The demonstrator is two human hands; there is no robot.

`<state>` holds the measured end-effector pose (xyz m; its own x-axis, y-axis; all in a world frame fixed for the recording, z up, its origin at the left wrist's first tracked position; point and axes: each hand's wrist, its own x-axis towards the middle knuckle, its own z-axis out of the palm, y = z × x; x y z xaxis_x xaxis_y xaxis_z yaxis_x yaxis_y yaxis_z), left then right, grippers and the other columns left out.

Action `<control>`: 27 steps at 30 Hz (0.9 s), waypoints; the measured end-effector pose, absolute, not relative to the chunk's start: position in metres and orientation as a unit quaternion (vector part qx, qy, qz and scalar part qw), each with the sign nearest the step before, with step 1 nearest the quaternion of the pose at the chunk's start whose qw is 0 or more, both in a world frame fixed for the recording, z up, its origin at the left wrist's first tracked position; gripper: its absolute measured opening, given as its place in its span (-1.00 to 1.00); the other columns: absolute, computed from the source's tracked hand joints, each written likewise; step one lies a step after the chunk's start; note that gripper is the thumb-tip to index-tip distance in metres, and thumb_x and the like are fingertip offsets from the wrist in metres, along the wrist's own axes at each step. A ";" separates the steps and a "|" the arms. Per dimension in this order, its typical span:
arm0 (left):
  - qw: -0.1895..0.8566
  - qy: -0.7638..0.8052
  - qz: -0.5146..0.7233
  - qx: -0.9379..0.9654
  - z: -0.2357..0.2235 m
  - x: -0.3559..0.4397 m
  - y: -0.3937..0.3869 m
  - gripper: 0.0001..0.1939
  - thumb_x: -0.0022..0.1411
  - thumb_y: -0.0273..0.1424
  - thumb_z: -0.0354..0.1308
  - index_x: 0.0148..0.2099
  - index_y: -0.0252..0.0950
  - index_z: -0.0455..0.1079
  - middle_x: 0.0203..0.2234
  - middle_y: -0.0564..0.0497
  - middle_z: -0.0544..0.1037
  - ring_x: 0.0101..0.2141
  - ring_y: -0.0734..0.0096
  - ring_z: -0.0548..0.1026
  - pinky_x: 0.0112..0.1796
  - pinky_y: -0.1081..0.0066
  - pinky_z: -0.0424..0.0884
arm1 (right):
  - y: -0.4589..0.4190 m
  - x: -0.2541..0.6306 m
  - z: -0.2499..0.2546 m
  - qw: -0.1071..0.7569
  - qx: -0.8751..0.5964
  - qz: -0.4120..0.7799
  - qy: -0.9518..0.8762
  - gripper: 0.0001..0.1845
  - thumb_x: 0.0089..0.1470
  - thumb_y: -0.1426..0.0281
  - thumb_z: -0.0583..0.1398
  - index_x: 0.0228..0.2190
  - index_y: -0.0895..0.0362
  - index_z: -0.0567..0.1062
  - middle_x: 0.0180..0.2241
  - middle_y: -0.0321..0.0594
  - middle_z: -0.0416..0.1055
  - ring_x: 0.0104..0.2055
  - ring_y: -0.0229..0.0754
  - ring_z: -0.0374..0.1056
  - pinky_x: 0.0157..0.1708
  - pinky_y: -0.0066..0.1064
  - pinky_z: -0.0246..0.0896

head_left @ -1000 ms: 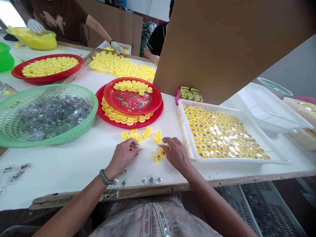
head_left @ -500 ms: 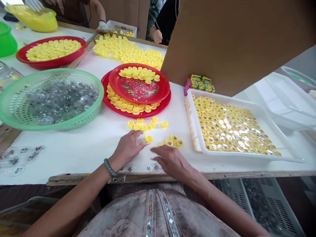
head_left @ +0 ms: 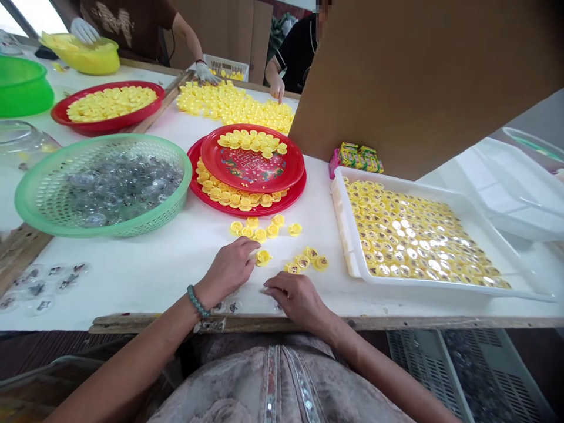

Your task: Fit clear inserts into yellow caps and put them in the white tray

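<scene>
My left hand (head_left: 228,269) is low over the white tabletop with its fingers drawn together. Its fingertips are beside a small round yellow plastic piece (head_left: 263,257); whether they touch it, or hold anything, is hidden. To the right, my right hand (head_left: 302,301) has thumb and forefinger pinched, and what lies between them is too small to name. Clear discs with dark printed pictures (head_left: 234,306) lie near the table edge, partly covered by my hands. Yellow pieces with pictures on them (head_left: 303,261) sit just beyond my right hand. Plain yellow pieces (head_left: 259,235) lie farther back.
A white tray (head_left: 352,258) of pictured yellow pieces stands right. Red plates (head_left: 297,202) are ahead, and a green basket (head_left: 33,220) of clear discs is left. A cardboard sheet (head_left: 374,88) rises behind. Across the table, a co-worker's gloved hand (head_left: 206,74) rests by a yellow pile.
My left hand's fingers have closed from a spread around the yellow piece. My right hand has drawn slightly nearer the table edge, its fingers now pinched. The view has shifted slightly.
</scene>
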<state>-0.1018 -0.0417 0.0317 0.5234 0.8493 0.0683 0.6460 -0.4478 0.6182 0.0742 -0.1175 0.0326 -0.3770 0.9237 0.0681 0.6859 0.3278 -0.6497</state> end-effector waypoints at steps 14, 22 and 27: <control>0.784 0.413 0.284 0.365 0.044 -0.083 -0.067 -0.61 -0.12 -0.36 0.36 -0.19 -0.36 0.41 -0.43 -0.01 0.52 -0.41 0.50 0.44 -0.34 0.49 0.35 | -0.102 0.077 0.043 0.430 -0.537 0.200 -0.697 -0.86 0.04 0.54 0.15 -0.42 0.11 0.50 -0.47 -0.30 0.46 -0.44 -0.31 0.37 -0.40 -0.51 0.24; 0.708 0.451 0.356 0.411 0.042 -0.080 -0.070 -0.63 -0.10 -0.40 0.34 -0.19 -0.34 0.40 -0.49 0.03 0.53 -0.43 0.46 0.48 -0.31 0.43 0.41 | -0.101 0.081 0.049 0.422 -0.570 0.325 -0.626 -0.79 0.12 0.39 0.12 -0.19 0.10 0.47 -0.35 -0.22 0.49 -0.33 -0.24 0.41 -0.30 -0.41 0.31; 0.657 0.446 0.381 0.474 0.045 -0.082 -0.069 -0.74 -0.04 -0.37 0.29 -0.28 -0.33 0.35 -0.39 -0.02 0.55 -0.32 0.37 0.51 -0.20 0.35 0.43 | -0.100 0.079 0.046 0.440 -0.561 0.413 -0.567 -0.82 0.06 0.30 0.17 -0.29 0.12 0.47 -0.33 -0.19 0.47 -0.30 -0.21 0.37 -0.30 -0.40 0.31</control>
